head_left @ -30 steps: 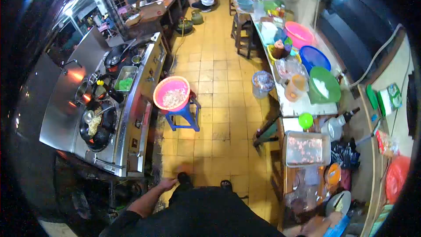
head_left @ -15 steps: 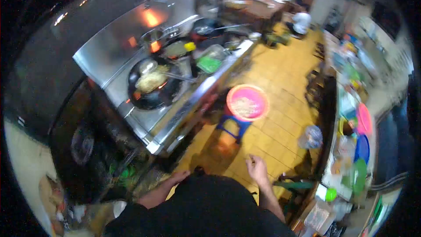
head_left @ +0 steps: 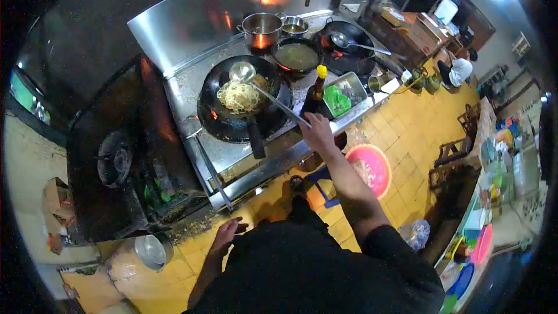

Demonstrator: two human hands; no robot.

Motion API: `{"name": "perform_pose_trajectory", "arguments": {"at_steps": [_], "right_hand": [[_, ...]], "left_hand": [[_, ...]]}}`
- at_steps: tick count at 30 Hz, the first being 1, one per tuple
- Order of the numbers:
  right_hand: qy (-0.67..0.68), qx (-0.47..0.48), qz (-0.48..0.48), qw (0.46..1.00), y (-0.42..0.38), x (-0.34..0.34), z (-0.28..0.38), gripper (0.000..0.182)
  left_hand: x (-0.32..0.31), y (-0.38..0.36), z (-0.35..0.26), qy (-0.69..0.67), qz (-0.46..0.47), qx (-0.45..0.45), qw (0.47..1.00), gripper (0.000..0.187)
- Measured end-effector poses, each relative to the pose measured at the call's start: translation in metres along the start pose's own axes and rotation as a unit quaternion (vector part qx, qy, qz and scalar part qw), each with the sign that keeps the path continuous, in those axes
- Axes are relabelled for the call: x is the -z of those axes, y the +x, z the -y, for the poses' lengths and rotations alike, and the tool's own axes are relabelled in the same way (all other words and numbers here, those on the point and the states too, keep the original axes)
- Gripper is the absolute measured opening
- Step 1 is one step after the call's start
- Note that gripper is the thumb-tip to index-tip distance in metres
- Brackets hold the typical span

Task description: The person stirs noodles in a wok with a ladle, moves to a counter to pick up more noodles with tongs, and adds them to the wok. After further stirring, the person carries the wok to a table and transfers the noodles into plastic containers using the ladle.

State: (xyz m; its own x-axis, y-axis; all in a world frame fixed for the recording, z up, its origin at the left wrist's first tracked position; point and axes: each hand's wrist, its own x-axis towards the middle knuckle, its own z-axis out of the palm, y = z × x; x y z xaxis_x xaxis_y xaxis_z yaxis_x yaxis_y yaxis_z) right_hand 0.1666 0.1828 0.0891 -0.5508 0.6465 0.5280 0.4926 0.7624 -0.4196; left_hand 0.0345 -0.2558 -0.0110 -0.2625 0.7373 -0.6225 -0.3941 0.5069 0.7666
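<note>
My right hand (head_left: 318, 134) reaches over the stove's front edge, fingers closed around the end of a long-handled ladle (head_left: 279, 101). The ladle's round bowl rests in a black wok (head_left: 213, 90), beside a heap of noodles (head_left: 239, 96). Just beyond my right hand stands a dark bottle (head_left: 315, 94) with a yellow cap. Low in front of my body, my left hand (head_left: 228, 235) holds nothing, its fingers slightly apart. Another long-handled utensil (head_left: 209, 166) lies across the stove's left corner, its handle end a little above my left hand.
Behind the wok stand a steel pot (head_left: 261, 28), a pan of liquid (head_left: 297, 55) and a second wok (head_left: 349, 40). A metal tray (head_left: 352, 84) holds something green. A pink basin (head_left: 378, 168) stands at right, above the yellow tiled floor. A person (head_left: 459, 71) crouches far right.
My right hand has moved from above the floor up to the ladle handle and closed on it. The view has turned toward the stove, which is now nearer. My left hand stays low.
</note>
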Motion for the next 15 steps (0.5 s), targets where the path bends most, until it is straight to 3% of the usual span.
{"name": "perform_pose_trajectory", "arguments": {"at_steps": [1,3,4,5,7,8,9,10,11,13,15], "right_hand": [[-0.044,-0.034,0.054,0.997,0.023,-0.03,-0.025,0.038],[0.136,-0.263,0.247,0.923,0.065,-0.055,-0.026,0.041],[0.375,-0.429,0.42,0.707,0.08,-0.041,-0.028,0.032],[0.374,-0.414,0.446,0.7,0.086,-0.054,-0.036,0.032],[0.552,-0.335,0.467,0.604,0.09,-0.085,-0.056,0.02],[0.463,-0.303,0.491,0.673,0.107,-0.078,-0.056,0.028],[0.459,-0.296,0.506,0.668,0.115,-0.078,-0.066,0.028],[0.314,-0.063,0.429,0.844,0.114,-0.073,-0.078,0.039],[0.14,0.177,0.301,0.926,0.108,-0.066,-0.09,0.052],[0.096,0.182,0.345,0.916,0.109,-0.036,-0.097,0.057],[0.049,0.182,0.384,0.904,0.109,0.004,-0.087,0.063]], "left_hand": [[-0.019,-0.002,-0.032,-0.04,-0.04,0.017,0.998,0.044],[-0.038,0.024,-0.064,-0.065,-0.061,0.006,0.996,0.044],[-0.046,0.044,-0.073,-0.075,-0.07,-0.025,0.994,0.044],[-0.053,0.061,-0.081,-0.085,-0.084,-0.055,0.991,0.044],[-0.078,0.085,-0.12,-0.195,-0.13,-0.096,0.967,0.041],[-0.082,0.103,-0.13,-0.247,-0.136,-0.1,0.954,0.04],[-0.087,0.122,-0.137,-0.299,-0.138,-0.102,0.939,0.038],[-0.088,0.14,-0.143,-0.325,-0.146,-0.081,0.931,0.035],[-0.089,0.163,-0.144,-0.364,-0.14,-0.084,0.917,0.035],[-0.093,0.172,-0.171,-0.321,-0.097,-0.065,0.94,0.041],[-0.09,0.19,-0.181,-0.361,-0.066,-0.049,0.929,0.043]]}}
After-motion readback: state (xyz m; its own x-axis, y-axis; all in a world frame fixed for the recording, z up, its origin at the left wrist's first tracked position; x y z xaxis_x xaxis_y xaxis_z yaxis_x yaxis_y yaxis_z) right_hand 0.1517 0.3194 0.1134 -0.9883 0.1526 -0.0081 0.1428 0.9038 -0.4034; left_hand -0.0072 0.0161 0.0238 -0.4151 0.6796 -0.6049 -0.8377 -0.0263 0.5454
